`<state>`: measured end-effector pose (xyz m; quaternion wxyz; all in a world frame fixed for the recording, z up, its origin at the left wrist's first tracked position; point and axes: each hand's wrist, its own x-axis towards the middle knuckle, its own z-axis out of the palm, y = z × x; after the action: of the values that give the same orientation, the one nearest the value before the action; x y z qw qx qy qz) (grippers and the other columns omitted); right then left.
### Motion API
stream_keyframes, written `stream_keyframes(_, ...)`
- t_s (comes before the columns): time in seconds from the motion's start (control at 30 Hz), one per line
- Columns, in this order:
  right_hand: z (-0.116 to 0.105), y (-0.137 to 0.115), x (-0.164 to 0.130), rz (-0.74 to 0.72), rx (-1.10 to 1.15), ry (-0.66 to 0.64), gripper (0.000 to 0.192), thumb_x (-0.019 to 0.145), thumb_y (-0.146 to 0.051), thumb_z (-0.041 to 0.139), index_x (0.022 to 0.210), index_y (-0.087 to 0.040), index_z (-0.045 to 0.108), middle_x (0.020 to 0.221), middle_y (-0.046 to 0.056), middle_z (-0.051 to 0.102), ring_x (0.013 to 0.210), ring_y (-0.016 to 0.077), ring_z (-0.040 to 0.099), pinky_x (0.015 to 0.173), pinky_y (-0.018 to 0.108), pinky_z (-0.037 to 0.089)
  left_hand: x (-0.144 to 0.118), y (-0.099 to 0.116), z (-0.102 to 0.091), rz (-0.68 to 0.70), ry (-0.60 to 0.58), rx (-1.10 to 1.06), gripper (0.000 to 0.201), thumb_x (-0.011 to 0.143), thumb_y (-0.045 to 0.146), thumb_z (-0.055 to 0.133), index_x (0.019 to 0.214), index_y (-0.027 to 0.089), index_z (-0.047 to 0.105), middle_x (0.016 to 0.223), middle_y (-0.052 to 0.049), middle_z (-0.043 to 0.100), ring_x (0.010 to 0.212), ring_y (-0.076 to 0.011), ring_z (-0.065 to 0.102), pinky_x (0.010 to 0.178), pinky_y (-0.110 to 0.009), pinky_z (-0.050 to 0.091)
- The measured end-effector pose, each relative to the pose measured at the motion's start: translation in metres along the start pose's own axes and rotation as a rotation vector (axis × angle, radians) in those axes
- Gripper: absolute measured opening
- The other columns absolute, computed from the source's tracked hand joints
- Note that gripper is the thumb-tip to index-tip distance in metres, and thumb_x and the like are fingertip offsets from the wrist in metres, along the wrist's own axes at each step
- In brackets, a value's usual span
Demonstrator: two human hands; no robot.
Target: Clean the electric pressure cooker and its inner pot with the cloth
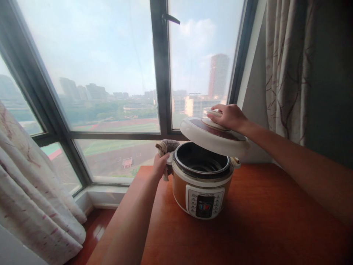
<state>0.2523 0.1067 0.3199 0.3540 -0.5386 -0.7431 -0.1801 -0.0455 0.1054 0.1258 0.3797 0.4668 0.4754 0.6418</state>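
Electric pressure cooker (202, 184) sits on the wooden desk (261, 221), pot open. Right hand (227, 117) fingers clamp the lid (213, 135) knob, lid tilted just above the rim. Left hand (160, 164) fingers clutch a rag (167, 147) against the cooker's side. Looks like the wipe-down step; next the rag needs to reach rim or lid underside.

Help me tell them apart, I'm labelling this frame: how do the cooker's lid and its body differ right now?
The lid is lifted and tilted, gripped by the right hand; the cooker body stands upright on the table. The lid is flat and shallow; the body is deep and open. The body carries a control panel; the lid none. Both share cream trim.
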Motion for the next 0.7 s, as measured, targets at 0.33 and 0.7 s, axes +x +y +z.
stream_keyframes(0.33,-0.040,0.124,-0.063,0.415,-0.031,0.207,0.049,0.074,-0.038,0.081,0.117,-0.016,0.073,0.095,0.012,0.075,0.074,0.0166,0.061,0.071,0.034,0.041,0.003,0.000,0.001,0.001,-0.006,-0.001,0.036,0.061,0.037,0.075,0.086,0.012,0.071,0.075,-0.005,0.069,0.070,-0.0213,0.062,0.064,-0.031,0.050)
stream_keyframes(0.7,-0.002,0.235,-0.200,0.611,-0.056,0.145,0.053,0.062,-0.053,0.084,0.107,-0.028,0.077,0.088,0.017,0.075,0.072,0.0305,0.063,0.072,0.047,0.045,0.001,0.005,0.003,-0.028,0.010,0.006,0.037,0.059,0.039,0.075,0.084,0.012,0.071,0.060,0.000,0.062,0.057,-0.0183,0.057,0.060,-0.031,0.049)
